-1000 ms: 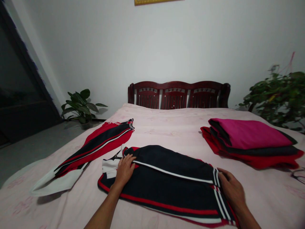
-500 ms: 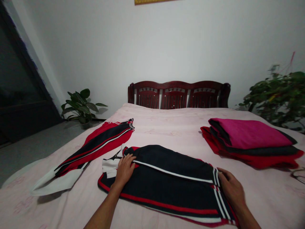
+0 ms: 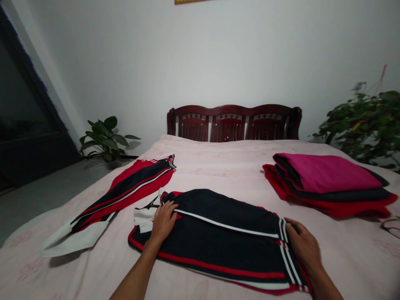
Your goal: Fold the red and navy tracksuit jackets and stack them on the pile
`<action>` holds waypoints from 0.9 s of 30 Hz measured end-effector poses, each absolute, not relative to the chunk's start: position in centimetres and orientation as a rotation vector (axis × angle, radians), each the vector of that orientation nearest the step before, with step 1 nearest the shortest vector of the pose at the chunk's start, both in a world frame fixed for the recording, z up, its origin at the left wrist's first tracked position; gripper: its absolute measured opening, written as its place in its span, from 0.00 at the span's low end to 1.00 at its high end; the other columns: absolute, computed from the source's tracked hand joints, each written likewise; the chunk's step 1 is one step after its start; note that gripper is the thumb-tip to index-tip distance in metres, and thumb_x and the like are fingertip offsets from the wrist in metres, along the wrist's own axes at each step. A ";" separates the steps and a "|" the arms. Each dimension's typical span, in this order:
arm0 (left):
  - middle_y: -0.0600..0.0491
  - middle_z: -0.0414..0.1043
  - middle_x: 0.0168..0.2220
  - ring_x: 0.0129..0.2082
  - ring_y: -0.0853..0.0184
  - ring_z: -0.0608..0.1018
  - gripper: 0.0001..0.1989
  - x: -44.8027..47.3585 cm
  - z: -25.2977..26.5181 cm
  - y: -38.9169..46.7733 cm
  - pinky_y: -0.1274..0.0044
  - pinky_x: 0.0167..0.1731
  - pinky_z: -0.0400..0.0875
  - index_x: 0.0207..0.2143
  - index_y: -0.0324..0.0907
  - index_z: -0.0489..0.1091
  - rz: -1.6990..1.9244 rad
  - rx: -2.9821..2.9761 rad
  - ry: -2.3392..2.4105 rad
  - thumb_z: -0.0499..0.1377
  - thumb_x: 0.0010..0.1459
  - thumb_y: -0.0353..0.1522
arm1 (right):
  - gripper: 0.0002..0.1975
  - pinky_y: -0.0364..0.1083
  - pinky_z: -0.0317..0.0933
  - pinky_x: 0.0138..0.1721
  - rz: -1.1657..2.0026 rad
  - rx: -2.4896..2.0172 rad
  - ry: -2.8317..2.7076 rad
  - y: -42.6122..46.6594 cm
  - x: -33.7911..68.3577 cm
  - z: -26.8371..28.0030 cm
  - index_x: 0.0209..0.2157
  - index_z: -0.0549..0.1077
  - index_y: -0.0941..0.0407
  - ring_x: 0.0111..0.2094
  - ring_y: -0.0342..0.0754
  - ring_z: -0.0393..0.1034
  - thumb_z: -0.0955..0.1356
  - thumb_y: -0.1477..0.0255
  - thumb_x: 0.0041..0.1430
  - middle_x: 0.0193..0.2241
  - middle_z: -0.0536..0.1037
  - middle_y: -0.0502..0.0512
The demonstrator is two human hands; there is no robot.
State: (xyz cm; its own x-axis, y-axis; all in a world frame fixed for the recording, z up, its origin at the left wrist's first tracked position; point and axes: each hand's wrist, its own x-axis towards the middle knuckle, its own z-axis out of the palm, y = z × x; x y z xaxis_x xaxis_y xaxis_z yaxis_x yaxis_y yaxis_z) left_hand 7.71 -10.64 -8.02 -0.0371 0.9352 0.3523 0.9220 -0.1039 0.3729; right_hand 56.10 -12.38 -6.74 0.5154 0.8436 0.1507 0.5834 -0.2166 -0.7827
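A folded navy jacket [image 3: 225,250] with white and red stripes lies before me on the bed, its white collar to the left and its striped hem to the right. My left hand [image 3: 164,221] rests flat on it beside the collar, fingers stretched out over the cloth. At the hem end, my right hand [image 3: 303,243] curls round the edge of the jacket; part of its fingers is hidden. Farther left lies a long red and navy garment [image 3: 137,183] with white stripes and a white end.
A stack of folded clothes [image 3: 337,173], magenta on top and red below, sits at the right. Near it are eyeglasses [image 3: 390,227]. The pink bed sheet [image 3: 212,160] reaches a wooden headboard [image 3: 234,123]. Potted plants [image 3: 106,139] stand on both sides.
The view has shifted very slightly. Both hands stay in place on the jacket, and the clothes lie as before.
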 end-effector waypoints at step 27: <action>0.49 0.70 0.59 0.63 0.59 0.66 0.16 7.7 -8.0 -10.7 0.60 0.63 0.56 0.50 0.46 0.72 0.842 2.172 2.095 0.53 0.62 0.30 | 0.30 0.56 0.62 0.49 0.402 -1.943 -1.181 -12.3 56.4 -6.9 0.49 0.75 0.55 0.46 0.60 0.72 0.60 0.53 0.53 0.45 0.79 0.61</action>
